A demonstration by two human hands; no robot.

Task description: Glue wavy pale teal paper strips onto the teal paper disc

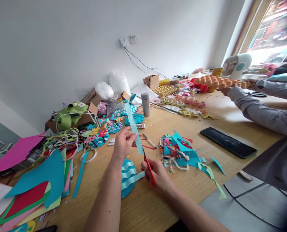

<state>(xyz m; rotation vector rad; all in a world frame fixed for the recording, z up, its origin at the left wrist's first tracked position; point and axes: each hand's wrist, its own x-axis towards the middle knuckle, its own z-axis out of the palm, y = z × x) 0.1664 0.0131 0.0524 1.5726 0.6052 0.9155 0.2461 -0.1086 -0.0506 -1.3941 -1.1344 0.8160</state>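
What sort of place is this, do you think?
Likely a craft room or small handicraft workshop: there are coloured paper sheets, a heap of paper scraps, and red-handled scissors in the right hand.

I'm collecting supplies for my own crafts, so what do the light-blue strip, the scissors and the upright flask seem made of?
Light-blue strip: probably matte paper or thin card; it looks flat, thin and straight-edged.
Scissors: likely plastic handles, evenly bright red; the dark blades may be metal, though little shows.
Upright flask: perhaps metal, judging by its grey sheen; lid material unclear.
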